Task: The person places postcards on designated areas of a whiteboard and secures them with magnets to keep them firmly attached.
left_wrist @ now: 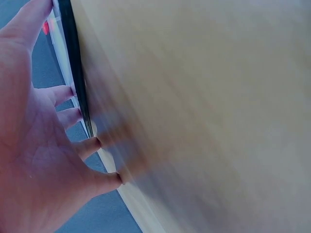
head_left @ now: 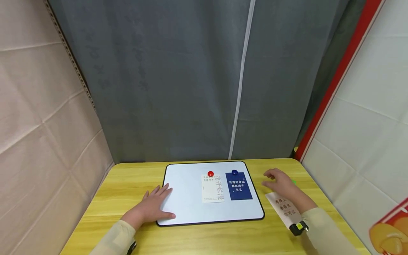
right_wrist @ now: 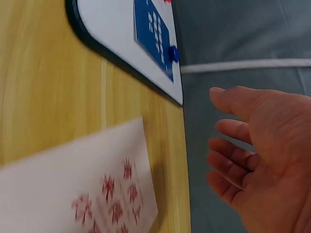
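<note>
On the table lies a small whiteboard [head_left: 185,194] with a black rim. My left hand [head_left: 153,206] spreads its fingers over the board's left edge, the thumb near the lower left corner. In the left wrist view, the fingertips of that hand [left_wrist: 53,145] reach the rim and the table. A cream card [head_left: 208,193] lies on the board with a red magnet [head_left: 210,174] at its top. Beside it is a dark blue card [head_left: 238,194] with a blue magnet [head_left: 234,172]. My right hand [head_left: 280,182], loosely curled and holding nothing, hovers right of the board above a pale card with red writing [right_wrist: 73,179].
A small green object [head_left: 294,182], mostly hidden, shows behind the right hand. The yellow wood-grain table [head_left: 127,191] ends at a grey curtain [head_left: 178,88]. Cloth-covered walls stand on both sides, the right wall [head_left: 360,124] bordered with red.
</note>
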The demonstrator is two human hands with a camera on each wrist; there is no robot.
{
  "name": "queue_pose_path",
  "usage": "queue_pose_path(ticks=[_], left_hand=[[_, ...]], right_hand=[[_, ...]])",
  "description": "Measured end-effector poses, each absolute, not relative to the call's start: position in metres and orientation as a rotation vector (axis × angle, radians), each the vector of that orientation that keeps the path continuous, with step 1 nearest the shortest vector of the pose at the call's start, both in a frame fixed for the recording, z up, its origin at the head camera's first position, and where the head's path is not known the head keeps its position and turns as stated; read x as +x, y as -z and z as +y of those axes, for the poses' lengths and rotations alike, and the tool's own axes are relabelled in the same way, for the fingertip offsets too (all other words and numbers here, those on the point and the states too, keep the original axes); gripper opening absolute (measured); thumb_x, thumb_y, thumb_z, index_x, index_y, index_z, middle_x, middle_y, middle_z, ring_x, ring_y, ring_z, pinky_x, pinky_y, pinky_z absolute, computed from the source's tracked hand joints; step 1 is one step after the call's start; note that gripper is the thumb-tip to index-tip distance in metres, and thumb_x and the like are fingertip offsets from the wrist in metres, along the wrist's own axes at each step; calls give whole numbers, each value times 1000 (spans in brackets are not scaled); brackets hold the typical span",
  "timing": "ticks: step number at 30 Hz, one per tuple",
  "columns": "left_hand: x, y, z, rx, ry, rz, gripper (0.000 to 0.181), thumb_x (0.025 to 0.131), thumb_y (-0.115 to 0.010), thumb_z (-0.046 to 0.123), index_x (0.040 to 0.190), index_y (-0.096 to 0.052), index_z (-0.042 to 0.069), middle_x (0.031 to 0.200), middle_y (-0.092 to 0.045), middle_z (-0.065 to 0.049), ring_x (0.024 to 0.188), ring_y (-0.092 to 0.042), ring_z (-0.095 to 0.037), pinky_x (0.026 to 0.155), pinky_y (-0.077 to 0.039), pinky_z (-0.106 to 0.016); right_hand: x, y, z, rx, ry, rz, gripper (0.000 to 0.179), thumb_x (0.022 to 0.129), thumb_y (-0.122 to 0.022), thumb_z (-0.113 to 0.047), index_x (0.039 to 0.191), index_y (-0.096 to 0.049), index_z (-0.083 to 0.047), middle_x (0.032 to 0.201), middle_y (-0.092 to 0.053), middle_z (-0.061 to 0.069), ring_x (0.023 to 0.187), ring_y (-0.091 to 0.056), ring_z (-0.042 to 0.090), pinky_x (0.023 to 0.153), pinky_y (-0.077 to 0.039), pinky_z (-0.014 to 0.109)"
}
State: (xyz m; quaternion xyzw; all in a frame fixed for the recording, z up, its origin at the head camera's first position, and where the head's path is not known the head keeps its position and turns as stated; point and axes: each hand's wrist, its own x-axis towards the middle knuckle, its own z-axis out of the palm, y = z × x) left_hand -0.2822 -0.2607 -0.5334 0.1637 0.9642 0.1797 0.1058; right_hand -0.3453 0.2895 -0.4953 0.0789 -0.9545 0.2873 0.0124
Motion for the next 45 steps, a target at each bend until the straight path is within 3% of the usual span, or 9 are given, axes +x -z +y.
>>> queue_pose_path(ticks=[14,28,45], left_hand=[[-284,540,-261,461,-509,2850,116,84,-82,77,172,-41,12,183,-25,-12,164,-23,-54,122,-13,-86],[-282,539,-264,466,-491,2857,117,84,-82,78,171,-42,11,182,-26,-13,163,-24,-54,120,-14,-87],[-282,535,-261,476,-519,2857,116,84,-84,75,171,-42,10,182,-27,-14,163,-24,-55,120,-14,-88]], right_hand=[[-333,497,334,207,-940,-3026,64,102,-82,-42,144,-63,3,143,-61,24,128,-59,46,106,-53,65],[-325,496,351,312,-900,-3009,58,101,-84,-26,140,-63,12,133,-65,31,117,-65,45,101,-55,64],[-323,497,357,280,-948,-3025,61,98,-87,-23,139,-62,15,133,-64,33,117,-63,47,102,-54,64]])
